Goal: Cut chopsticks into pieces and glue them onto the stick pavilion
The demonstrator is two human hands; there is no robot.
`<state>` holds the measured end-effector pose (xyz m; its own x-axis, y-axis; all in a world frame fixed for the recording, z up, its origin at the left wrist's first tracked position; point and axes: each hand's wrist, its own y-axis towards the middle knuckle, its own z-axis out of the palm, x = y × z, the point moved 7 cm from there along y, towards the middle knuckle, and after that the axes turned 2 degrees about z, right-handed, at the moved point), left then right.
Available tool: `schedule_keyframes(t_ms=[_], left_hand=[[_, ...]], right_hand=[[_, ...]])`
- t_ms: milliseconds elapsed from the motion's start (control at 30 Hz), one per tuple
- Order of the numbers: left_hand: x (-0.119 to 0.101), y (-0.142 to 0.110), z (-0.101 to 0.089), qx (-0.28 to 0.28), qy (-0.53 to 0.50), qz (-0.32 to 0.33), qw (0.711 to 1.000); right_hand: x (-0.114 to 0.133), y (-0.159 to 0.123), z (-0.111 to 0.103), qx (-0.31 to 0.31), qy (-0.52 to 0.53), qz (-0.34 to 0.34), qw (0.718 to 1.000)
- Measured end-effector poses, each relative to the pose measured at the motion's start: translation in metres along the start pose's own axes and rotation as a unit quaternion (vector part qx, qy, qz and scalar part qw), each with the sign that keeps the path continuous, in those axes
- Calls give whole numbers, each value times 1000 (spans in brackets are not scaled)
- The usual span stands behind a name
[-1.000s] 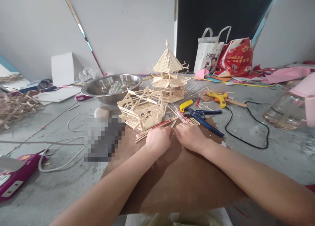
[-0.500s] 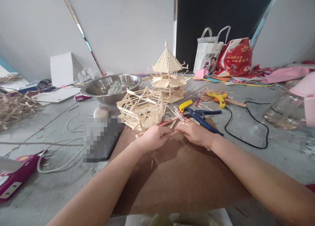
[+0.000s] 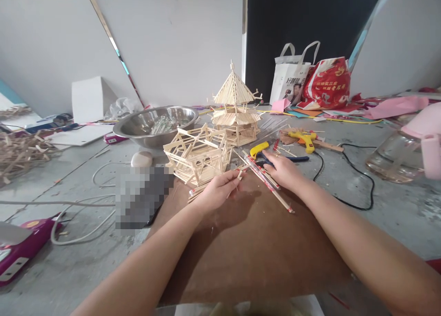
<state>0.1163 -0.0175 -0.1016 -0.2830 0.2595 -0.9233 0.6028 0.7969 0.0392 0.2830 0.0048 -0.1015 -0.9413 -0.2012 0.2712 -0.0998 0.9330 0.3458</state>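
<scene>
My left hand (image 3: pixel 220 190) is closed, pinching a short wooden stick (image 3: pixel 240 174) between thumb and fingertips above the brown board (image 3: pixel 255 247). My right hand (image 3: pixel 287 172) reaches over a hand cutter with a yellow grip (image 3: pixel 259 149) and blue parts. Its fingers are apart on or just above the tool, covering its middle; firm contact is hard to make out. Between the hands lies a bundle of sticks with red-and-white wrappers (image 3: pixel 263 176). Just beyond my left hand stands an open stick frame (image 3: pixel 198 155), and behind it a two-tiered stick pavilion (image 3: pixel 236 107).
A steel bowl (image 3: pixel 138 127) holds clear sticks. On the right are a yellow glue gun (image 3: pixel 306 140) with a black cord and a pink-lidded jug (image 3: pixel 389 157). A blurred dark slab (image 3: pixel 160 183), a white rounded object (image 3: pixel 141 159) and a magenta power strip (image 3: pixel 27 247) sit left.
My hands were together over the board. The right has moved away, right and forward, to the cutter, uncovering the wrapped bundle. My left stays near the same place with the short stick showing.
</scene>
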Motion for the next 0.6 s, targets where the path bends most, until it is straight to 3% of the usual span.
schedule_keyframes(t_ms=[200, 400, 600], left_hand=[[15, 6, -13, -75, -89, -52, 992], [16, 5, -25, -158, -119, -60, 978], [12, 3, -24, -173, -109, -41, 978]], right_hand=[[-19, -5, -10, 94, -118, 35, 988], [-55, -12, 11, 244, -156, 123, 949], [-66, -7, 16, 230, -146, 134, 953]])
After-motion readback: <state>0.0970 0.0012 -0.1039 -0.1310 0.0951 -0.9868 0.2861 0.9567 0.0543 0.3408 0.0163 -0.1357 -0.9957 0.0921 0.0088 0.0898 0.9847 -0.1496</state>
